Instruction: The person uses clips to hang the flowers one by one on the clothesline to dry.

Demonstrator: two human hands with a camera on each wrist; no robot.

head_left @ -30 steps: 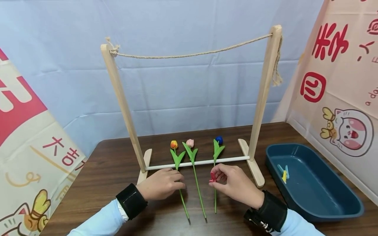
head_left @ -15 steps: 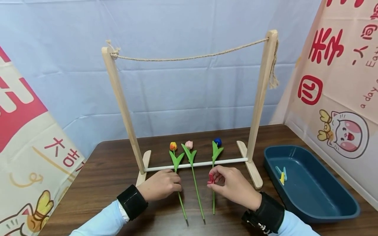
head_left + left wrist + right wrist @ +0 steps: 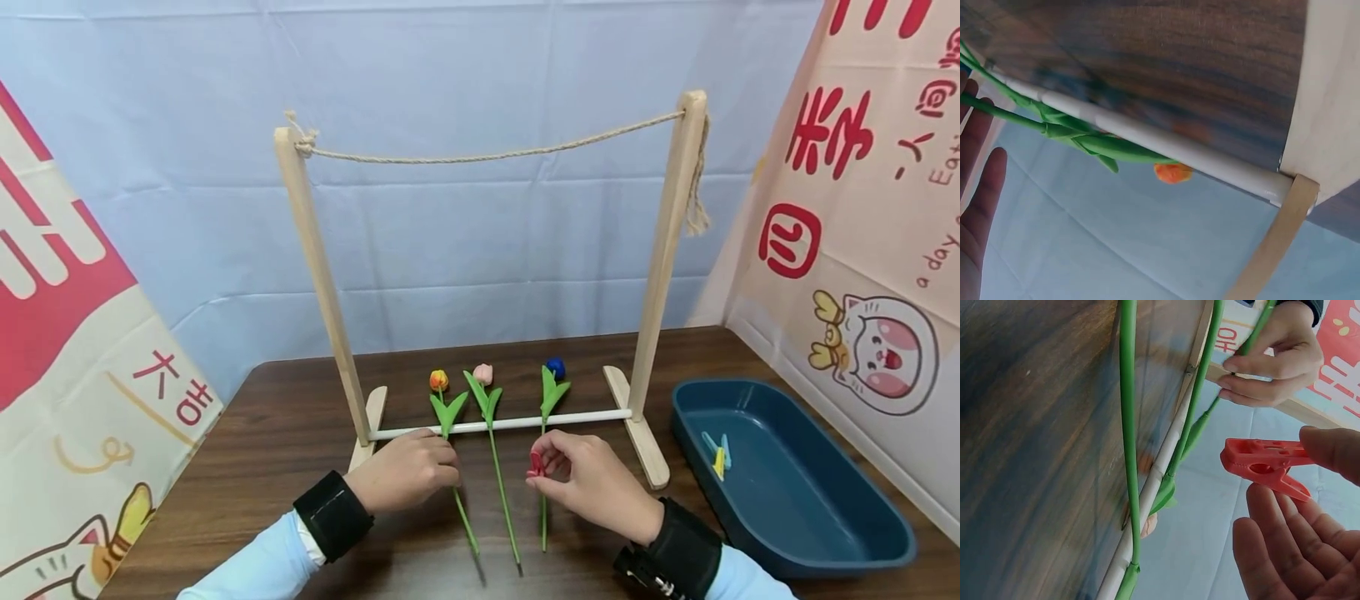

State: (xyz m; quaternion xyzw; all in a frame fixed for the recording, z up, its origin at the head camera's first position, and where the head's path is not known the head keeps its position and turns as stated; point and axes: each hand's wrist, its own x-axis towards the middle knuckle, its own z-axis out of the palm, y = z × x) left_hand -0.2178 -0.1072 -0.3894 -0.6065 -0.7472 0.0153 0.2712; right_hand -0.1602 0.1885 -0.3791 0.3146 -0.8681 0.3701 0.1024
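Looks like a staged recording booth rather than a lived-in room. Closed in by a creased pale blue cloth backdrop (image 3: 480,217) behind, with printed banners (image 3: 862,275) of red characters and cartoon cats leaning at both sides. Furnished only with a dark wooden worktop (image 3: 285,433) carrying a small wooden rack with a rope (image 3: 495,154) and a blue tray (image 3: 787,492).

I'm looking down on a dark brown wooden table (image 3: 300,433) with visible grain, backed by a pale blue cloth backdrop (image 3: 480,233) that shows horizontal fold creases. Printed banners lean in on both sides: a red and cream banner (image 3: 67,333) at left, and a pink cartoon-cat banner (image 3: 862,275) with red characters at right. The light is even and soft.
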